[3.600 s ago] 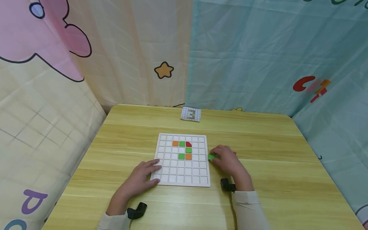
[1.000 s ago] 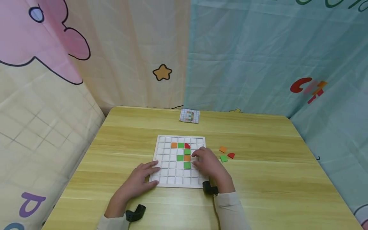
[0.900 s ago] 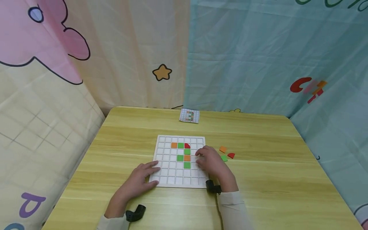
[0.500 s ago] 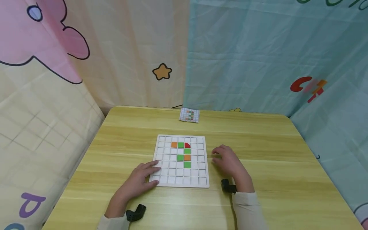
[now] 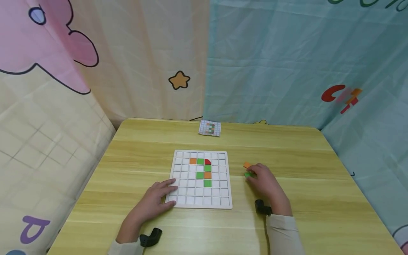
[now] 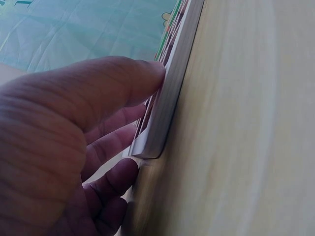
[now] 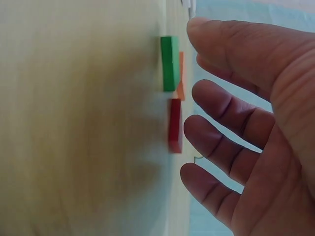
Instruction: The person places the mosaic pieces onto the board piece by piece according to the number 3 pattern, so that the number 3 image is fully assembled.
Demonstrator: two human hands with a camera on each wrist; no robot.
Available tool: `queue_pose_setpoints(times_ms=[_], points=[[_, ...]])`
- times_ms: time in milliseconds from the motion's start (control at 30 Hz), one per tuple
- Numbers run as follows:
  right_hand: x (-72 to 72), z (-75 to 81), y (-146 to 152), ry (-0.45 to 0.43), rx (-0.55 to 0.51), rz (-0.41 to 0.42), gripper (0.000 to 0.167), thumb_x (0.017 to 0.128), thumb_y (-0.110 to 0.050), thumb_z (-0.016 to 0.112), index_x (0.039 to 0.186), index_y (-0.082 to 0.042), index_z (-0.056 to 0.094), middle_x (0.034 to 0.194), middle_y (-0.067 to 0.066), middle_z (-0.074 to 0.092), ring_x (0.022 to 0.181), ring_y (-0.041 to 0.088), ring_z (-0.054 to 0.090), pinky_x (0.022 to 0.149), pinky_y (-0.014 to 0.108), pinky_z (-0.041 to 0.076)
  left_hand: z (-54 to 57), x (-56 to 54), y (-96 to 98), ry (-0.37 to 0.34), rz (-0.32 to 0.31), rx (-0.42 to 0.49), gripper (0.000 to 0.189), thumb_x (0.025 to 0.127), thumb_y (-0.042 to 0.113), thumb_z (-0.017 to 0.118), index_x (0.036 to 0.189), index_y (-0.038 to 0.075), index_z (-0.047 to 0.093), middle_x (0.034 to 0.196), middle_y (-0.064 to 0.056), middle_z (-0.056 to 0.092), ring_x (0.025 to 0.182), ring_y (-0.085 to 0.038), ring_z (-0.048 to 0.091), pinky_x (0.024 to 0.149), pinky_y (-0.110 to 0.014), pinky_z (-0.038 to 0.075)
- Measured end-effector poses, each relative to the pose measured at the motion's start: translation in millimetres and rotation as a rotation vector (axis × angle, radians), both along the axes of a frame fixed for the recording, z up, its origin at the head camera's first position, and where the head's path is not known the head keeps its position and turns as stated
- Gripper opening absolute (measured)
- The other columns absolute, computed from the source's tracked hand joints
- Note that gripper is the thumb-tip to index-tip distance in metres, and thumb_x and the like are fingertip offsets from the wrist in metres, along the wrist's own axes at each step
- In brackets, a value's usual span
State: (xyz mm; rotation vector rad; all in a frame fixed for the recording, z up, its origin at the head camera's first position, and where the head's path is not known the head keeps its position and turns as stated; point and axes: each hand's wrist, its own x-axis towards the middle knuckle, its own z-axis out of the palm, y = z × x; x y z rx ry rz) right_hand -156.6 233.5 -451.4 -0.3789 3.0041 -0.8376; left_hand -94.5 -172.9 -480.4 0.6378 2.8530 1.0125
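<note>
A white gridded board lies flat on the table, with several orange and green square tiles and one red rounded tile in its cells. My left hand rests its fingertips and thumb on the board's left edge; the left wrist view shows the thumb touching the rim. Right of the board, my right hand hovers over loose tiles, fingers parted and gripping nothing. Those are a green tile, an orange tile and a red tile, which the hand hides in the head view.
A small card printed with a coloured grid pattern lies at the table's back edge. Printed curtains hang behind and beside the wooden table. A black wrist camera sits at the right wrist, another at the left.
The green tile that my right hand pinched beside the board now lies in the board below the lower orange one. That hand has moved right, over the loose tiles. My left hand stays put.
</note>
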Motion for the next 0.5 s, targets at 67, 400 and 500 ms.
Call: queue_pose_setpoints(times_ms=[67,400,500], points=[[0.1,-1.6,2.1,0.008,0.001,0.002,0.018,0.087,-0.004,0.073,0.103,0.000,0.069,0.097,0.010,0.062,0.090,0.028,0.056,0.084,0.049,0.047,-0.7,0.2,0.2,0.011,0.000,-0.002,0.048,0.085,0.024,0.078,0.130,0.009,0.066,0.148,-0.005,0.050,0.128,-0.032,0.047,0.103,-0.056,0.036],[0.1,-4.3,1.4,0.013,0.019,0.003,0.019,0.085,-0.005,0.074,0.103,0.000,0.069,0.100,0.012,0.063,0.093,0.033,0.054,0.084,0.049,0.045,-0.7,0.4,0.0,0.007,0.004,-0.005,0.049,0.084,0.023,0.079,0.130,0.009,0.066,0.148,-0.005,0.049,0.128,-0.032,0.047,0.103,-0.055,0.036],[-0.6,-6.2,0.8,0.007,0.027,-0.002,0.018,0.085,-0.006,0.074,0.102,-0.001,0.069,0.100,0.011,0.063,0.092,0.032,0.052,0.082,0.047,0.044,0.1,-0.2,0.7,0.000,0.008,-0.012,0.048,0.085,0.023,0.079,0.129,0.010,0.067,0.148,-0.004,0.049,0.127,-0.030,0.047,0.103,-0.054,0.037]])
